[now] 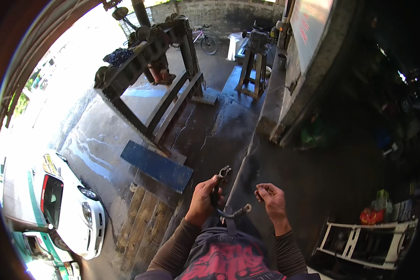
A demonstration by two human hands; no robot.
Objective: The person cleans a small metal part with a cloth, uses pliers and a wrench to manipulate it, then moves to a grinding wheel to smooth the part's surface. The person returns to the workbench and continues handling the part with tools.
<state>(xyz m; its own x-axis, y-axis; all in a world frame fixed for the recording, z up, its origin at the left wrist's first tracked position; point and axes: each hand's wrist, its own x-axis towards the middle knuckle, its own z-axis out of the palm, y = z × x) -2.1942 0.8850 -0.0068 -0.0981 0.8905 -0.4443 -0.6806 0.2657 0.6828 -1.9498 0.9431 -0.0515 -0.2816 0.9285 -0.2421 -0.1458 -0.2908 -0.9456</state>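
My left hand (pixel 201 201) is closed around a short dark battery cable (pixel 238 213). A metal terminal clamp (pixel 224 171) sticks up above the thumb. Below the fist the cable bends to the right and ends in a ring lug (pixel 248 207). My right hand (pixel 272 201) is raised a little to the right of that lug, apart from it. Its thumb and fingertips are pressed together; anything between them is too small to make out.
A tall steel press frame (pixel 161 51) stands ahead on the left, with a blue board (pixel 157 165) at its foot. Wooden planks (pixel 142 219) lie nearer me. A white car (pixel 74 205) is on the left, a concrete pillar (pixel 289 105) and a white metal frame (pixel 359 226) on the right.
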